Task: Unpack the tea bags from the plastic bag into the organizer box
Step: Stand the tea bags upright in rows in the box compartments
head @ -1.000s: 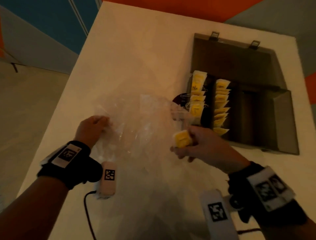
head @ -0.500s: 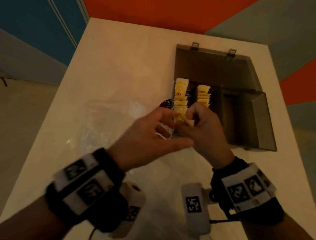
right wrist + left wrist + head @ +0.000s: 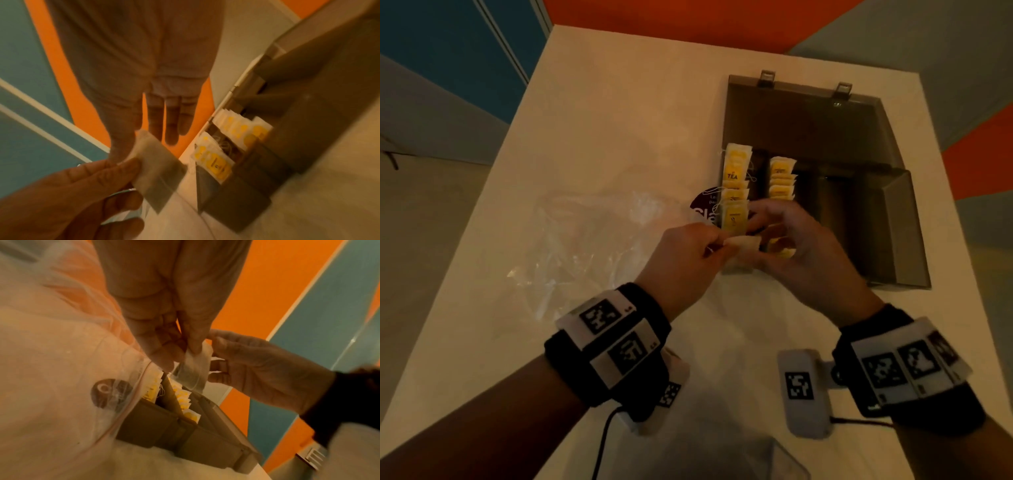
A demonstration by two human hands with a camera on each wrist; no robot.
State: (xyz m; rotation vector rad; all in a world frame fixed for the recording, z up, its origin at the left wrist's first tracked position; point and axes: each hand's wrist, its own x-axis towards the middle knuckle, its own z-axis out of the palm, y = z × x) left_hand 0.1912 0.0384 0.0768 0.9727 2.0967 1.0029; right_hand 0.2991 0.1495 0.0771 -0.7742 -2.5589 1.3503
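A pale tea bag (image 3: 743, 244) (image 3: 193, 369) (image 3: 158, 164) hangs just above the front left corner of the dark organizer box (image 3: 893, 240). My left hand (image 3: 722, 245) pinches its top edge between thumb and fingers. From the right, my right hand (image 3: 756, 236) pinches the same tea bag with thumb and forefinger, its other fingers loosely out. Two rows of yellow tea bags (image 3: 736, 192) stand in the box's two left compartments. The clear plastic bag (image 3: 585, 240) lies flat on the table, left of the box.
The box lid (image 3: 801, 120) lies open at the back. The right-hand compartments (image 3: 835, 212) hold nothing. A dark round label (image 3: 703, 209) shows by the box's left wall. A clear plastic thing (image 3: 774, 459) sits at the near table edge.
My left hand let go of the plastic bag and moved right to meet the right hand. The tea bag moved over to the box's front left corner, and both hands now hold it.
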